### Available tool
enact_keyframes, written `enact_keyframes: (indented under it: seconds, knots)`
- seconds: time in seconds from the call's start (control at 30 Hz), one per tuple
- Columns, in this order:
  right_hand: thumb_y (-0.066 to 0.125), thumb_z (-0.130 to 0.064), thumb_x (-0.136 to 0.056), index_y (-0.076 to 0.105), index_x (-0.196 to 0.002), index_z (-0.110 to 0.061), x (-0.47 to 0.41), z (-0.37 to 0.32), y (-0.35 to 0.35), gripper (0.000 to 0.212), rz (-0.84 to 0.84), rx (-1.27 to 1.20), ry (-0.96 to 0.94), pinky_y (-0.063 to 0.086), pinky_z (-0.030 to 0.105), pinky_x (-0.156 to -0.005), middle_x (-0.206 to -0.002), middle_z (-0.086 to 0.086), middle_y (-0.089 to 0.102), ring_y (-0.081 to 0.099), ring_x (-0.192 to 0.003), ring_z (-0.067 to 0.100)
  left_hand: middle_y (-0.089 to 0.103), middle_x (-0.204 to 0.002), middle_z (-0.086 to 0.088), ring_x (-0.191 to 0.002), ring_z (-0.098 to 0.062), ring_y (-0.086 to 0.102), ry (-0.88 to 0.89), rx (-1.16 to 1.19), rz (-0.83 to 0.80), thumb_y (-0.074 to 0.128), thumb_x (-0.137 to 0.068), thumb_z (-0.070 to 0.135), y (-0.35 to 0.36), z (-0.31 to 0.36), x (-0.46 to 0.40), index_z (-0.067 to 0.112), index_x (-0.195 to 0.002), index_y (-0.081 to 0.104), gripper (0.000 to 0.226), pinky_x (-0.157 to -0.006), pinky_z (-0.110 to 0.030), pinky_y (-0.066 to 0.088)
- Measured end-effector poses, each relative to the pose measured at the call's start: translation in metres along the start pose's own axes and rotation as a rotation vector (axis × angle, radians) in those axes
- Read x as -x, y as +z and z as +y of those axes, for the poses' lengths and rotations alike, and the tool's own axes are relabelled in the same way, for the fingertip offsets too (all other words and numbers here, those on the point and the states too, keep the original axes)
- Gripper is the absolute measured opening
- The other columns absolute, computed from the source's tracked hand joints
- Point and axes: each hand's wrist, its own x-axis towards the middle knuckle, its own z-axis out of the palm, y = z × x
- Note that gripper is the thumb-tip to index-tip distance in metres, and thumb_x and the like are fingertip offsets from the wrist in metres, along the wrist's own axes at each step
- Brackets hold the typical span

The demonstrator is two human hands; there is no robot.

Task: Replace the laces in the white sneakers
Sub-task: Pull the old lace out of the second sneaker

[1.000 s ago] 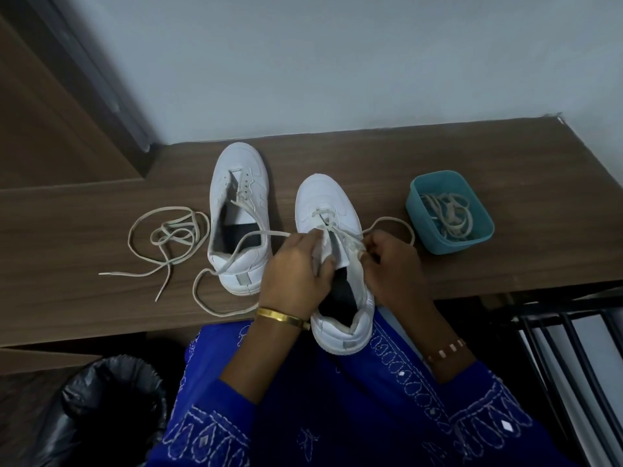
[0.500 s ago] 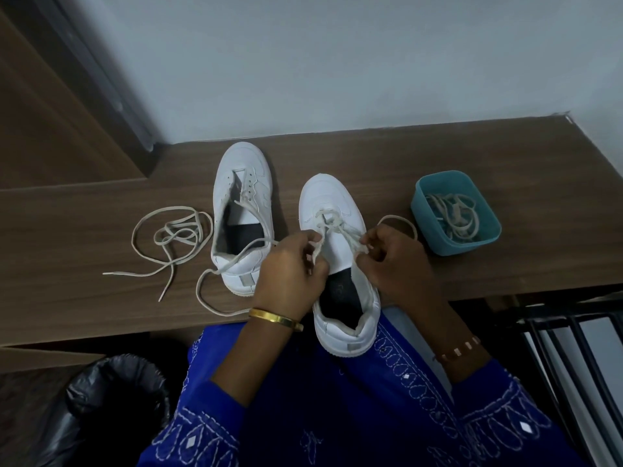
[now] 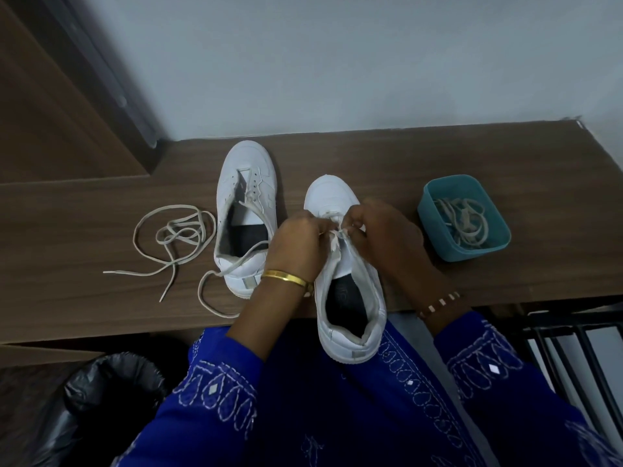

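Two white sneakers lie on a brown wooden bench (image 3: pixel 438 153). The right sneaker (image 3: pixel 350 291) hangs heel-first over the bench's front edge onto my lap. My left hand (image 3: pixel 296 244) and my right hand (image 3: pixel 384 237) meet over its eyelets, each pinching the off-white lace (image 3: pixel 337 232) threaded there. The left sneaker (image 3: pixel 244 210) stands further back with a loosened lace (image 3: pixel 215 291) trailing from it over the bench. A separate loose lace (image 3: pixel 172 237) lies coiled to its left.
A teal plastic tub (image 3: pixel 465 217) holding more laces sits at the right on the bench. A bin lined with a black bag (image 3: pixel 111 399) stands below at the left. A black metal rack (image 3: pixel 580 348) is at the right. The wall runs just behind the bench.
Both hands have moved forward along the right sneaker toward its toe and come closer together on the lace. The lace loop beside my right hand is no longer visible.
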Motion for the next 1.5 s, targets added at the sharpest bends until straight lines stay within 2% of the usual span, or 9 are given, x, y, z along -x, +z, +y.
enact_keyframes:
  seconds: [0.13, 0.33, 0.53, 0.7, 0.8, 0.93, 1.07, 1.2, 1.5]
  knots:
    - [0.046, -0.007, -0.090, 0.057, -0.086, -0.008, -0.001, 0.003, 0.010, 0.012, 0.092, -0.233, 0.088, 0.043, 0.033, -0.070, -0.086, 0.005, 0.057, 0.053, -0.080, 0.019, 0.069, -0.090, -0.012, -0.086, -0.029, 0.062, -0.051, 0.061, 0.053, 0.062, -0.083, 0.009, 0.000, -0.007, -0.004, 0.008, -0.090, 0.072, 0.012, -0.073, -0.032, 0.046]
    - [0.045, -0.007, -0.093, 0.049, -0.085, -0.016, 0.000, 0.004, 0.023, 0.012, 0.171, -0.537, 0.411, 0.038, 0.027, -0.069, -0.074, -0.008, 0.050, 0.053, -0.078, 0.016, 0.068, -0.085, -0.010, -0.084, -0.028, 0.063, -0.306, 0.442, 0.108, 0.052, -0.089, 0.009, 0.009, -0.012, 0.006, 0.014, -0.077, 0.057, 0.013, -0.080, -0.040, 0.051]
    - [0.055, -0.017, -0.089, 0.062, -0.107, -0.018, -0.003, 0.011, 0.007, 0.020, -0.052, -0.262, 0.086, 0.033, 0.021, -0.071, -0.102, -0.003, 0.055, 0.050, -0.090, 0.008, 0.067, -0.096, -0.008, -0.088, -0.024, 0.063, -0.060, 0.311, 0.054, 0.062, -0.084, 0.019, 0.002, -0.008, 0.005, 0.012, -0.100, 0.067, 0.019, -0.079, -0.032, 0.050]
    - [0.050, -0.009, -0.088, 0.062, -0.091, -0.008, -0.003, 0.007, 0.007, 0.012, 0.005, -0.136, -0.009, 0.036, 0.026, -0.068, -0.092, 0.008, 0.060, 0.051, -0.080, 0.016, 0.066, -0.089, -0.012, -0.084, -0.028, 0.060, -0.028, 0.080, 0.104, 0.064, -0.083, 0.013, 0.005, -0.006, 0.000, 0.006, -0.084, 0.068, 0.008, -0.072, -0.037, 0.048]
    - [0.044, -0.004, -0.090, 0.055, -0.086, -0.009, -0.001, 0.007, 0.012, 0.013, 0.120, -0.218, 0.151, 0.031, 0.022, -0.062, -0.083, 0.003, 0.056, 0.049, -0.073, 0.015, 0.067, -0.082, -0.008, -0.079, -0.024, 0.061, -0.126, 0.294, 0.124, 0.063, -0.081, 0.015, 0.005, -0.007, 0.006, 0.010, -0.075, 0.066, 0.009, -0.072, -0.031, 0.047]
    - [0.037, -0.004, -0.094, 0.045, -0.074, -0.021, 0.000, 0.011, 0.013, 0.028, 0.203, -0.710, 0.504, 0.056, 0.034, -0.057, -0.087, 0.009, 0.060, 0.060, -0.053, 0.014, 0.052, -0.050, 0.008, -0.062, -0.018, 0.050, -0.476, 0.904, 0.077, 0.054, -0.070, 0.021, 0.000, -0.007, 0.008, 0.023, -0.042, 0.054, 0.028, -0.072, -0.034, 0.042]
    - [0.049, -0.006, -0.089, 0.054, -0.080, -0.024, -0.001, 0.014, 0.011, 0.021, 0.140, -0.614, 0.375, 0.056, 0.040, -0.071, -0.094, 0.002, 0.058, 0.061, -0.070, 0.016, 0.056, -0.062, -0.001, -0.069, -0.024, 0.055, -0.287, 0.519, 0.069, 0.055, -0.080, 0.029, 0.000, -0.005, 0.007, 0.020, -0.056, 0.057, 0.026, -0.068, -0.035, 0.043]
    - [0.056, -0.011, -0.088, 0.064, -0.113, -0.014, 0.001, 0.010, 0.008, 0.026, -0.018, -0.249, 0.042, 0.040, 0.022, -0.076, -0.112, 0.001, 0.049, 0.052, -0.087, 0.013, 0.055, -0.090, -0.008, -0.083, -0.021, 0.053, -0.049, 0.099, 0.095, 0.062, -0.084, 0.018, -0.001, -0.007, 0.003, 0.007, -0.092, 0.065, 0.014, -0.065, -0.020, 0.029]
    - [0.055, -0.008, -0.086, 0.066, -0.087, -0.004, 0.002, 0.003, 0.016, 0.012, 0.148, -0.198, 0.054, 0.038, 0.020, -0.069, -0.096, 0.008, 0.057, 0.053, -0.079, 0.013, 0.060, -0.094, -0.011, -0.088, -0.028, 0.056, 0.060, -0.055, -0.035, 0.057, -0.084, 0.012, -0.006, -0.007, 0.005, 0.008, -0.089, 0.065, 0.011, -0.070, -0.031, 0.041]
